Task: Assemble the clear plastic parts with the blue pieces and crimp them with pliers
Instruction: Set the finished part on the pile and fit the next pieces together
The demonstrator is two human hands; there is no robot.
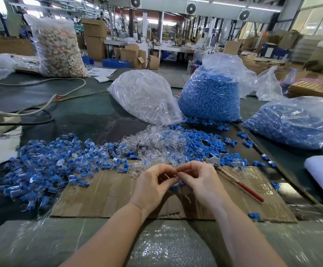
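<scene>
Right now your left hand (153, 182) and right hand (197, 178) meet fingertip to fingertip over the cardboard (106, 195) at the worktop's (80, 112) near edge, fingers curled and pinching something small between them; it is too blurred for me to tell whether it is a clear part, a blue piece or both. One blue piece (174, 188) shows just below your fingertips, and I cannot tell whether you hold it or it lies on the cardboard. Your pliers (232, 176) lie on the cardboard just beside your right hand, metal head toward the piles and red handles pointing to the near right corner, with no hand on them. Across the far edge of the cardboard runs a loose heap: assembled pieces (47, 166), blue inside clear, spread to your left; clear parts (153, 143) are piled in the middle; loose blue pieces (201, 141) lie to the right. Behind the heap, a clear bag (145, 95) lies on its side, full of clear parts. Touching it on the right stands an open-topped bag (210, 95) packed with blue pieces, some spilled at its base. A third bag (295, 122), at the right edge, also holds blue content. Toward the far left corner stands a tall bag (58, 47) of pale and reddish bits that are too blurred to name. A white cable (47, 81) trails across the left side.
</scene>
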